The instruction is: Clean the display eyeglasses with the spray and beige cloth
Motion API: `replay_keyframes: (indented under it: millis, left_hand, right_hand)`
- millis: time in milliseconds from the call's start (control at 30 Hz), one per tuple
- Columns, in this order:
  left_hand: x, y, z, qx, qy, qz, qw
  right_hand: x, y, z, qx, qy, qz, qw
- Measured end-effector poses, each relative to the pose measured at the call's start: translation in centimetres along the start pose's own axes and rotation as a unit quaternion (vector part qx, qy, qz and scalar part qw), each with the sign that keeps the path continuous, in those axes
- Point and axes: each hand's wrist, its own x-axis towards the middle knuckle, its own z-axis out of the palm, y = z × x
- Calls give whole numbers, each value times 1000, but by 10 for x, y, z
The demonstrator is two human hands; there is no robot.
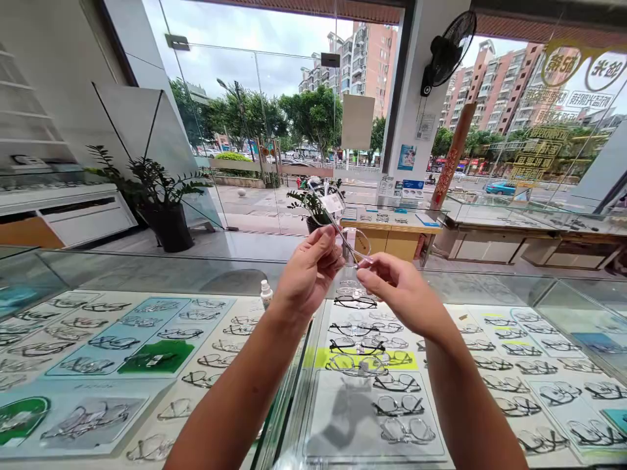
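In the head view, the clear-framed pair of eyeglasses with a small white tag is held up above the glass-topped display counter. The bare left hand lies at the frame's 6 o'clock, its thumb and fingers pinched on it. The bare right hand sits at 4 o'clock, thumb and forefinger closed around what looks like a slim, dark-tipped temple end. The two hands are near each other but apart.

The eyeglasses' long axis slants from about 10 o'clock to 4 o'clock. They lie toward 12 o'clock from the left hand and 10 o'clock from the right; the left is nearer their middle.

The left fingers curl out of sight, so their exact grip cannot be told. The clear rims blend into the potted green plant and window beyond, making the outline hard to follow. Both forearms are cut off at 6 o'clock.
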Motion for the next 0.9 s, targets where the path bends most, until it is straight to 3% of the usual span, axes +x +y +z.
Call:
replay_keyframes:
  millis: [167,367,733,800,900]
  left_hand:
    - [1,-5,0,-50,6,20,999]
    - [0,-10,4,-21,26,75,997]
    - [-2,-15,10,41,51,136,989]
    - [-1,-13,8,51,44,140,988]
    - [2,-3,3,113,23,137,984]
  right_hand:
    - [14,13,15,101,3,7,995]
    - [23,21,26,165,54,30,984]
    - [29,25,31,185,82,37,979]
    - [27,26,23,161,43,45,985]
    - [21,23,-2,41,-108,74,991]
